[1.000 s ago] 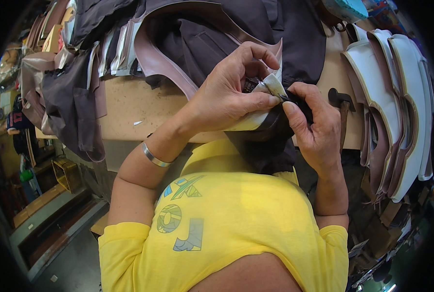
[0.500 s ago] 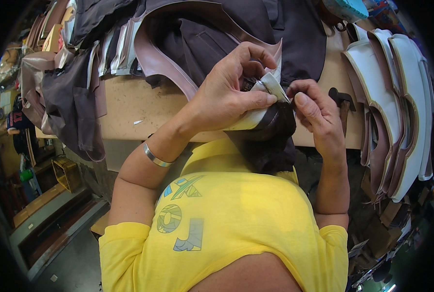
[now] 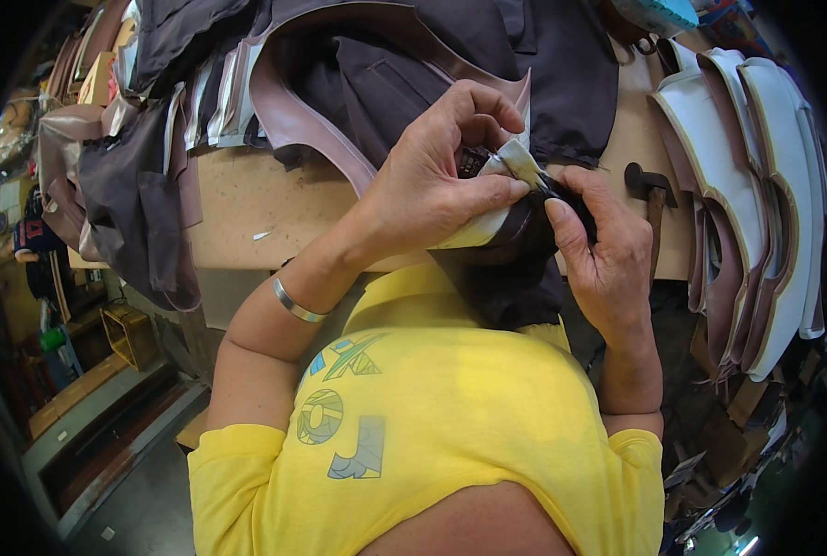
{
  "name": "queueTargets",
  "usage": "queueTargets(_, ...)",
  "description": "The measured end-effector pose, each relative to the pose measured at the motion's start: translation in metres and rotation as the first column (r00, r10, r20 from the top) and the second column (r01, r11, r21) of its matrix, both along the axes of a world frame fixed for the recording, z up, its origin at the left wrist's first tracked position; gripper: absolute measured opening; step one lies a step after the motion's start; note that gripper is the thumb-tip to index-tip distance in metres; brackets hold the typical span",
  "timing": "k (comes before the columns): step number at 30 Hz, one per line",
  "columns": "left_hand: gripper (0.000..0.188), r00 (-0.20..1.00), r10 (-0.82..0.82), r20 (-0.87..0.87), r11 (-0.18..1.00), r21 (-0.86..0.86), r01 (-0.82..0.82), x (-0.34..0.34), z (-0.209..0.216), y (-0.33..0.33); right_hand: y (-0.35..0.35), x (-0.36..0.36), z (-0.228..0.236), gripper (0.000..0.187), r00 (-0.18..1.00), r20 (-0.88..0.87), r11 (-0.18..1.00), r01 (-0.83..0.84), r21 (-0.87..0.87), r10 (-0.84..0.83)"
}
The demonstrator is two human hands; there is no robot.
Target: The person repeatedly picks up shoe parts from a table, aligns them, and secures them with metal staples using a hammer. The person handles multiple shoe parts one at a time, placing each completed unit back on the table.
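A left hand [image 3: 441, 176] pinched the white edge [image 3: 477, 228] of a dark cloth [image 3: 506, 292] over the near side of the table [image 3: 237, 208], seemingly to steady it; the right hand [image 3: 606, 248], thumb and forefinger apart, curled close by, its grip unclear; a hammer [image 3: 655, 196] lay beside.

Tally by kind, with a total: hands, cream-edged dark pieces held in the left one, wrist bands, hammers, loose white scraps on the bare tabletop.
Hands, the left hand and right hand: 2
Cream-edged dark piece: 1
Wrist band: 1
Hammer: 1
White scrap: 1
Total: 6
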State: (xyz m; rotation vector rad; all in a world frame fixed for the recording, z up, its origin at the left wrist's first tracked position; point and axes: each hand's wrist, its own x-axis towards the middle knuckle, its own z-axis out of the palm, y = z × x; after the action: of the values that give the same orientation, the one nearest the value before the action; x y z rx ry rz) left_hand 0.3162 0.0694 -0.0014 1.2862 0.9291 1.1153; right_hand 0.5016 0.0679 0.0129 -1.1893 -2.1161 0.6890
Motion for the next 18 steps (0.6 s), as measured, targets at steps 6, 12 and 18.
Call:
queueTargets(6,0.044,0.999,-0.033,0.032,0.999,-0.039,0.034,0.0043,-0.0004,-0.0022,0.0006,-0.0054,0.0021,0.017,0.999,-0.029,1.0,-0.022,0.015,0.022)
queueTargets(12,0.046,0.995,-0.049,0.086,0.996,-0.072,0.055,0.0061,-0.003,-0.0033,0.0044,-0.0088,-0.005,0.017,0.996,-0.085,0.998,-0.036,0.053,0.04)
queueTargets(18,0.046,0.988,-0.056,0.146,0.993,-0.095,0.071,0.0065,-0.0039,-0.0034,0.0061,-0.006,-0.0075,0.016,0.971,-0.238,0.978,-0.083,-0.189,0.037)
